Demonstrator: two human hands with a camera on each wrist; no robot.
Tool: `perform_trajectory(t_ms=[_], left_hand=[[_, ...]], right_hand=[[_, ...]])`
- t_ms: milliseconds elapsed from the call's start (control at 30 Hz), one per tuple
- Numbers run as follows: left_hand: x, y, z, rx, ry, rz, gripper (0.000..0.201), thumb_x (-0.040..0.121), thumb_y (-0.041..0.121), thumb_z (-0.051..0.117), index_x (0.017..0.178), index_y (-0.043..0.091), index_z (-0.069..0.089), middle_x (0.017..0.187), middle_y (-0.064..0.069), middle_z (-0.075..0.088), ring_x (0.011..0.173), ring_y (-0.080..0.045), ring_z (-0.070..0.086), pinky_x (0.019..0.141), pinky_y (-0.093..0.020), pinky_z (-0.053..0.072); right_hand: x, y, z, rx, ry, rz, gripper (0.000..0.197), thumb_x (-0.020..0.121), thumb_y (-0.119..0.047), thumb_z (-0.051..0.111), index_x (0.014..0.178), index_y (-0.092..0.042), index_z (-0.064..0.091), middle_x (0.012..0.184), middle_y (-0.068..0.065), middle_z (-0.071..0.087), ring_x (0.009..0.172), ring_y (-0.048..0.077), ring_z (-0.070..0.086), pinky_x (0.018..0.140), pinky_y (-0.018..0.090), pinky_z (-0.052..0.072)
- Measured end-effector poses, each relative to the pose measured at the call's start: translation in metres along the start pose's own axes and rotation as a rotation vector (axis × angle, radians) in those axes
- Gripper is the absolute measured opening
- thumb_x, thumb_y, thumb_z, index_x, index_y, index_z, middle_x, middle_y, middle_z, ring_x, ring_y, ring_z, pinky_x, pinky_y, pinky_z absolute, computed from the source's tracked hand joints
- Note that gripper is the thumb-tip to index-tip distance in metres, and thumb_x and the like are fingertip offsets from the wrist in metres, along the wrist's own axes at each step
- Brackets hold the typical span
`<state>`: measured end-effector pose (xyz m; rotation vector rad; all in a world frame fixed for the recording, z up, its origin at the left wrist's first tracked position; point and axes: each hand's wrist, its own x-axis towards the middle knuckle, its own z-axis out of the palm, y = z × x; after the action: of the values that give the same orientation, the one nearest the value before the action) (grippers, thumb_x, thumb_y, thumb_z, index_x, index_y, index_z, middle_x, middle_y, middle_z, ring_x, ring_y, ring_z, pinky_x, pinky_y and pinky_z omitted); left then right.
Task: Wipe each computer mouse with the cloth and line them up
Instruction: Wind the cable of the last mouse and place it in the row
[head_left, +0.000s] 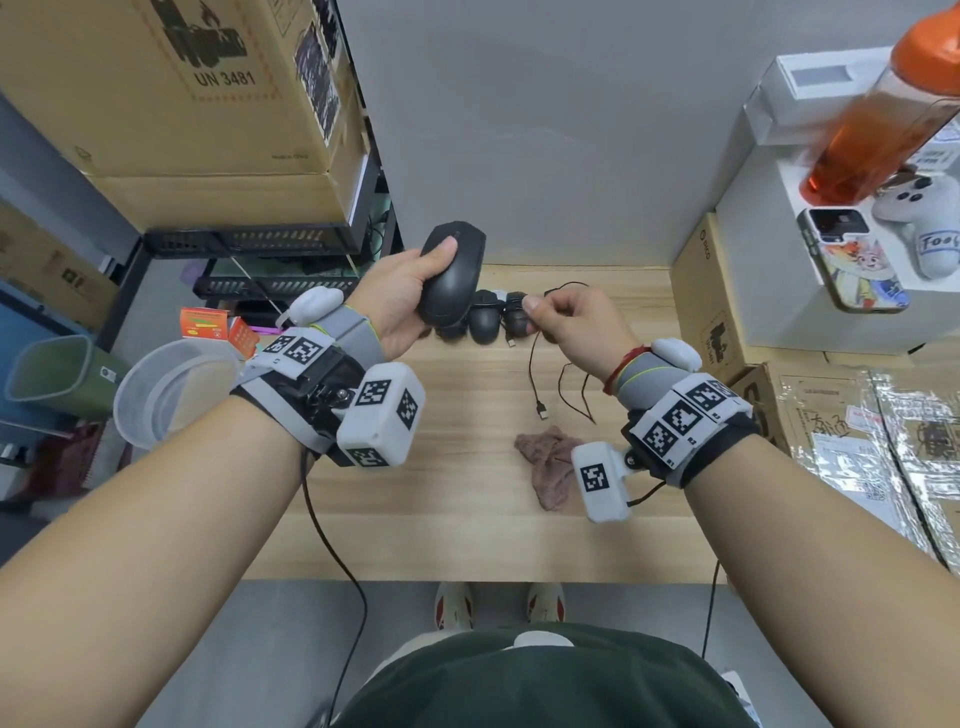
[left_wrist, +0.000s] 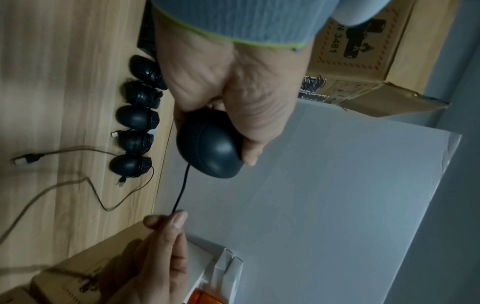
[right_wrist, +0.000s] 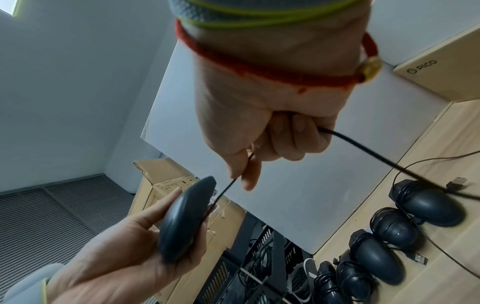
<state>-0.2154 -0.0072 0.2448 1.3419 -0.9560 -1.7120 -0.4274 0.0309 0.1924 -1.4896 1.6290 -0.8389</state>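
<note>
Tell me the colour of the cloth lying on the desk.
The cloth is a dusty pinkish brown, crumpled; it shows best in the head view.

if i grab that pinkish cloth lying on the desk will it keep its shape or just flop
Probably flops: the cloth lies crumpled in soft folds on the wooden desk, so it looks limp. It seems thin and likely light for its size. It should not roll or slide far when pushed, more likely bunching up.

Even indoor light, head view fisheye-bent at edges, wrist views dimmer, motion-blurred
</note>
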Motion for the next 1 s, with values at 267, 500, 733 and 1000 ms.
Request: perform_trajectory(t_ms=[267,500,733,1000], left_hand=[[0.008,-0.010,-0.001,0.518,0.164,0.105,0.060,0.057,0.037,0.096,0.109,0.018,0.072,0.097,-0.002,0.077,0.084,-0.018,0.076,0.076,-0.039,0.063],[-0.001,-0.019,0.003,0.906,-0.100,0.115,0.029,0.063,0.033,0.095,0.085,0.035,0.077,0.084,0.012,0.073,0.082,-0.012,0.069,0.079,-0.027,0.057],[-0.015,-0.015,0.019,0.768,-0.317,0.101,0.041,0.064,0.019,0.095,0.095,0.021,0.068,0.085,0.006,0.074,0.075,-0.009,0.065,0.071,-0.023,0.054],[-0.020,-0.002,0.023,0.190,-0.330,0.134,0.048,0.063,0.012,0.088,0.091,0.018,0.049,0.087,-0.006,0.073,0.072,-0.027,0.066,0.060,-0.036,0.051]], right_hand=[[0.000,-0.010,-0.008,0.090,-0.072,-0.020,0.034,0.089,-0.039,0.070,0.065,-0.015,0.067,0.055,-0.002,0.051,0.054,0.012,0.046,0.060,0.026,0.038],[0.001,-0.035,-0.028,0.090,-0.122,-0.092,0.024,0.087,-0.030,0.075,0.071,-0.015,0.067,0.059,0.011,0.054,0.050,0.018,0.048,0.051,0.024,0.039],[0.000,-0.041,-0.027,0.039,-0.122,-0.112,0.020,0.086,-0.030,0.076,0.072,-0.018,0.068,0.060,0.011,0.058,0.050,0.008,0.047,0.050,0.019,0.040],[-0.001,-0.026,-0.018,0.064,-0.106,-0.083,0.041,0.084,-0.007,0.067,0.054,-0.034,0.065,0.045,-0.019,0.055,0.046,-0.006,0.048,0.052,0.018,0.040]])
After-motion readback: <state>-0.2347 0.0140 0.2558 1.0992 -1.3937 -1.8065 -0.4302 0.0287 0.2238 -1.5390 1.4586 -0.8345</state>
